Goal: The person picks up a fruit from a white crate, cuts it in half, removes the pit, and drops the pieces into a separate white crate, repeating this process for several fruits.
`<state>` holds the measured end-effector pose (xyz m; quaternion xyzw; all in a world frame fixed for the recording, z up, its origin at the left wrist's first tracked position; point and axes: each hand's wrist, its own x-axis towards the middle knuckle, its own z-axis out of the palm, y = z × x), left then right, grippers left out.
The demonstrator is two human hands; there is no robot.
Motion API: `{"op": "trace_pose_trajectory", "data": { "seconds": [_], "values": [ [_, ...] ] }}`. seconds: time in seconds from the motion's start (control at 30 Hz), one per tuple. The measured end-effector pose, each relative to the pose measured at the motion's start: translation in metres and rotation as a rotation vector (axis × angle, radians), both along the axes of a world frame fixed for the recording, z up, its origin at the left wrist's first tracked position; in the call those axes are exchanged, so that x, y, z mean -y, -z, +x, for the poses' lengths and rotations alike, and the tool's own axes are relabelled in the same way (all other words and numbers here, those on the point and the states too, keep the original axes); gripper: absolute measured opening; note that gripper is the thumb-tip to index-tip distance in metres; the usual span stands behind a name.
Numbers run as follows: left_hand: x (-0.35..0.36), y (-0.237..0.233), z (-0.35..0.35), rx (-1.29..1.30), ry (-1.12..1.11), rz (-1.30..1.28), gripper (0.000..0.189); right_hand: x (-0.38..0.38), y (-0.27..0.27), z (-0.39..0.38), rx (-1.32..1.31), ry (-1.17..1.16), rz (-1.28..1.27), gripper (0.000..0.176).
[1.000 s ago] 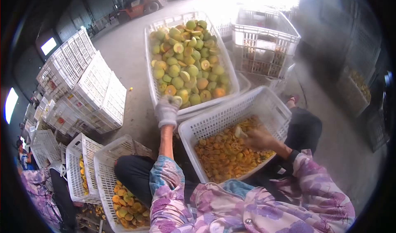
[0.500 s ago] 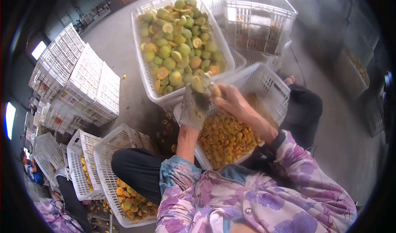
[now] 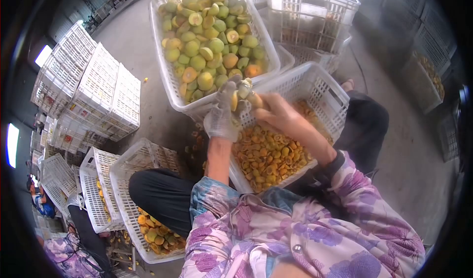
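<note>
My left hand [image 3: 222,108], in a pale glove, is closed around a cut green-yellow fruit [image 3: 234,100] above the near edge of the fruit crate. My right hand [image 3: 280,111], bare and slightly blurred, is closed on a small tool with a rounded tan handle [image 3: 255,99]. The tool's working end meets the fruit, and its exact shape is hidden. Just beyond my hands stands a white crate [image 3: 172,88] heaped with green-yellow fruit, some cut open. Below them, orange fruit pieces [image 3: 268,155] fill the bottom of another white crate [image 3: 315,76].
At the left are stacked white crates [image 3: 106,88]. A crate with orange-yellow fruit pieces [image 3: 157,233] stands beside my left knee [image 3: 160,199]. More crates [image 3: 313,19] are stacked at the back right. Another person [image 3: 42,201] sits at the far left.
Both hands have shifted slightly down in the view, with the cut fruit turned between them. My right hand has changed its angle at the fruit. The view has tilted a little.
</note>
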<state>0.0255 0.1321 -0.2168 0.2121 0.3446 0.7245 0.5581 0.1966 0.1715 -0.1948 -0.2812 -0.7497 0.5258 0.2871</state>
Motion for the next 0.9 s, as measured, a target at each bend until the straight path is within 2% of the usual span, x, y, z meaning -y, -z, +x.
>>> {"op": "trace_pose_trajectory", "data": {
  "seconds": [0.07,0.17,0.2,0.23,0.27,0.3,0.33,0.37,0.4,0.43,0.47,0.53,0.57,0.63,0.67,0.7,0.73,0.77,0.83,0.87,0.9],
  "values": [
    [-0.003,0.0,-0.011,-0.913,0.01,0.154,0.033,0.005,-0.003,0.005,-0.174,-0.06,-0.532,0.027],
    [0.005,-0.017,0.008,-0.777,-0.005,0.17,0.029,0.003,0.001,-0.001,-0.096,-0.133,-0.524,0.022],
    [0.002,-0.012,0.006,-0.963,0.002,0.03,0.03,0.001,0.02,-0.006,-0.092,-0.14,-0.521,0.022],
    [0.002,-0.021,0.014,-0.961,-0.005,0.031,0.03,-0.004,0.053,-0.013,0.014,0.072,-0.034,0.018],
    [0.005,-0.037,0.028,-1.077,-0.063,-0.167,0.03,0.0,0.052,-0.019,0.118,0.281,0.453,0.014],
    [0.006,-0.045,0.036,-1.186,-0.118,-0.373,0.03,0.001,0.05,-0.017,0.122,0.279,0.45,0.014],
    [-0.008,-0.007,0.025,-1.243,-0.133,-0.275,0.029,0.003,0.046,-0.012,0.212,0.346,0.448,0.011],
    [-0.01,-0.004,0.026,-1.241,-0.125,-0.277,0.029,0.006,0.037,-0.01,0.303,0.417,0.445,0.009],
    [-0.012,-0.001,0.027,-0.869,-0.093,-0.273,0.028,0.002,0.043,-0.009,0.27,0.398,0.315,0.012],
    [-0.015,0.001,0.028,-0.498,-0.06,-0.261,0.026,0.002,0.042,-0.008,0.272,0.407,0.317,0.012],
    [-0.013,-0.001,0.025,-0.499,-0.05,-0.258,0.026,0.003,0.041,-0.008,0.109,0.252,0.085,0.014],
    [-0.001,-0.009,0.015,-0.688,0.109,0.109,0.024,0.011,0.023,0.003,-0.142,-0.017,-0.412,0.019],
    [0.001,-0.013,0.015,-0.685,0.119,0.109,0.024,0.01,0.022,0.005,-0.143,-0.007,-0.414,0.019],
    [0.003,-0.018,0.019,-0.283,0.175,-0.058,0.021,0.01,0.021,0.006,-0.17,-0.092,-0.498,0.018],
    [0.004,-0.014,0.023,-0.28,0.185,-0.063,0.021,0.013,0.021,0.0,0.0,0.078,-0.29,0.02],
    [0.003,-0.008,0.028,-0.489,0.061,-0.019,0.02,0.013,0.026,0.001,0.002,0.087,-0.293,0.02],
    [0.001,-0.004,0.032,-0.697,-0.068,0.028,0.019,0.011,0.035,0.0,0.192,0.209,0.068,0.021],
    [0.001,-0.008,0.038,-0.697,-0.065,0.03,0.019,0.011,0.037,-0.001,0.38,0.323,0.433,0.022],
    [0.001,-0.019,0.047,-0.303,-0.106,-0.201,0.023,0.011,0.035,-0.002,0.306,0.352,0.347,0.027],
    [-0.001,-0.015,0.046,-0.307,-0.107,-0.201,0.023,0.01,0.03,-0.002,0.109,0.319,0.293,0.028],
    [-0.003,-0.007,0.043,-0.087,-0.035,-0.118,0.024,0.01,0.025,-0.003,-0.087,0.28,0.234,0.029]
  ]
}}
